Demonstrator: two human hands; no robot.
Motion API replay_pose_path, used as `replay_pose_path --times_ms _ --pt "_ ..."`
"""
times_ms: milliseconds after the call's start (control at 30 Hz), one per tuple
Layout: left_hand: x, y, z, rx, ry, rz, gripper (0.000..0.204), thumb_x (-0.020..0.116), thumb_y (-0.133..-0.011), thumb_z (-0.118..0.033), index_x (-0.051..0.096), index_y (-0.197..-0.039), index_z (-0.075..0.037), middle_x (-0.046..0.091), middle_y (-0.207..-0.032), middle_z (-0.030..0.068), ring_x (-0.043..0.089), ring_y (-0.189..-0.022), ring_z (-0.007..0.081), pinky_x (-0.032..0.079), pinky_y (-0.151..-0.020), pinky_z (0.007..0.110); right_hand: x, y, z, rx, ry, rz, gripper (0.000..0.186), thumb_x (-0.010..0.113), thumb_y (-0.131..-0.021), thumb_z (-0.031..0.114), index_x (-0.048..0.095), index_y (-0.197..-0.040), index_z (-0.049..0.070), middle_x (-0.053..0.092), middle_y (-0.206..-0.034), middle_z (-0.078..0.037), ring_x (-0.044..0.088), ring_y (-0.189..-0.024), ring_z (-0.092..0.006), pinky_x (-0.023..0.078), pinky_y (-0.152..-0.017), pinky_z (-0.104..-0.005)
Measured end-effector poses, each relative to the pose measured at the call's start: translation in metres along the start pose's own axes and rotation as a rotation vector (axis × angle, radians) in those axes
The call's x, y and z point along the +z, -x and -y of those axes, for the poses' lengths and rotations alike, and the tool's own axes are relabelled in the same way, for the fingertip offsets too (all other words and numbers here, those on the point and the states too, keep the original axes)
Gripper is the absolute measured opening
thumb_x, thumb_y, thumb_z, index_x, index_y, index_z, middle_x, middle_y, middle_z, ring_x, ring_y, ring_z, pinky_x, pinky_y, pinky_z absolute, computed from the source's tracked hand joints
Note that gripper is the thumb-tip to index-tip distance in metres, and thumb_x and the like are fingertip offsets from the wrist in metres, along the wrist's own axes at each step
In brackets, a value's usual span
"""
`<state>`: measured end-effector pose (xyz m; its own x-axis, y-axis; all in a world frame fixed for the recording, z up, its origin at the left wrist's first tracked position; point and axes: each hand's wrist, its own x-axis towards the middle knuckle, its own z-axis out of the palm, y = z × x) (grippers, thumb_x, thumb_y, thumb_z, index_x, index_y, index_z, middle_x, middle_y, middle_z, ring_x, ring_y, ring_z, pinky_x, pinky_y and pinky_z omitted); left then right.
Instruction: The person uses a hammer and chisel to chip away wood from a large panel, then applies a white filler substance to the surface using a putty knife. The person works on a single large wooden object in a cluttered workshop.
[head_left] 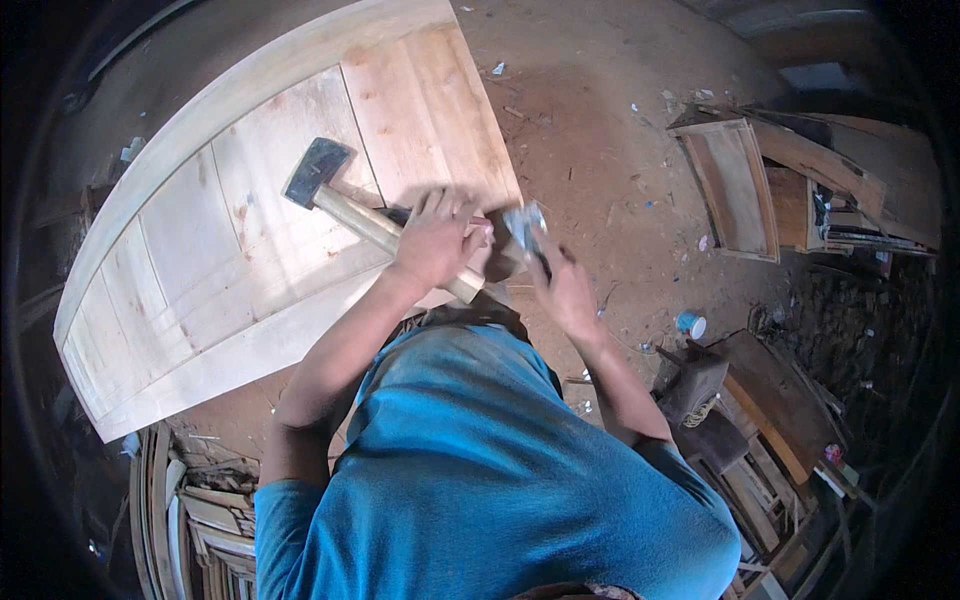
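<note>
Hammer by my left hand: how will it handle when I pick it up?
The hammer is probably head-heavy, given its thick, dark, blocky head. Its straight wooden handle looks stiff, so it shouldn't flex. The head's flat sides should discourage rolling.

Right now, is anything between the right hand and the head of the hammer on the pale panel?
Yes: the left hand covers part of the hammer handle, between the right hand and the hammer head. The handle's near end shows past it; touch is unclear.
</note>
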<state>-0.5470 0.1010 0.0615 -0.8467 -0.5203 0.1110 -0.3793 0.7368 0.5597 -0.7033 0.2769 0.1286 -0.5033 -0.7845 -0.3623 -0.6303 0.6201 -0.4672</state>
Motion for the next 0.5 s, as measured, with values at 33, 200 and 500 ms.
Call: replay_pose_path --times_ms 33,200,500 --pt "-0.002 0.000 -0.001 -0.021 -0.018 0.103 0.043 0.060 -0.099 -0.037 0.070 -0.120 -0.002 0.062 -0.128 0.0217 0.058 -0.121 0.0385 0.041 -0.109 0.050 0.001 0.010 -0.004 0.024 0.066 0.040 0.049 0.061 -0.100 0.026 0.054 -0.147 0.013 0.068 -0.115 -0.026 0.069 -0.100 -0.0466 0.055 -0.088 -0.0526" --pt "0.000 0.032 0.007 -0.075 -0.090 0.256 0.035 0.065 -0.094 -0.037 0.077 -0.089 -0.005 0.072 -0.102 0.0160 0.064 -0.108 0.0337 0.046 -0.099 0.049 0.027 0.008 0.004 0.133 0.111 0.072 0.048 0.056 -0.102 0.030 0.054 -0.148 0.013 0.068 -0.110 -0.031 0.068 -0.098 -0.0493 0.055 -0.085 -0.0569" --pt "-0.006 0.025 0.008 -0.185 -0.066 0.206 0.033 0.067 -0.092 -0.031 0.071 -0.107 -0.001 0.068 -0.110 0.0178 0.060 -0.115 0.0355 0.044 -0.103 0.049 0.002 -0.072 0.035 0.089 0.242 0.210 0.050 0.054 -0.103 0.029 0.051 -0.151 0.014 0.068 -0.107 -0.033 0.068 -0.099 -0.0478 0.055 -0.086 -0.0573"
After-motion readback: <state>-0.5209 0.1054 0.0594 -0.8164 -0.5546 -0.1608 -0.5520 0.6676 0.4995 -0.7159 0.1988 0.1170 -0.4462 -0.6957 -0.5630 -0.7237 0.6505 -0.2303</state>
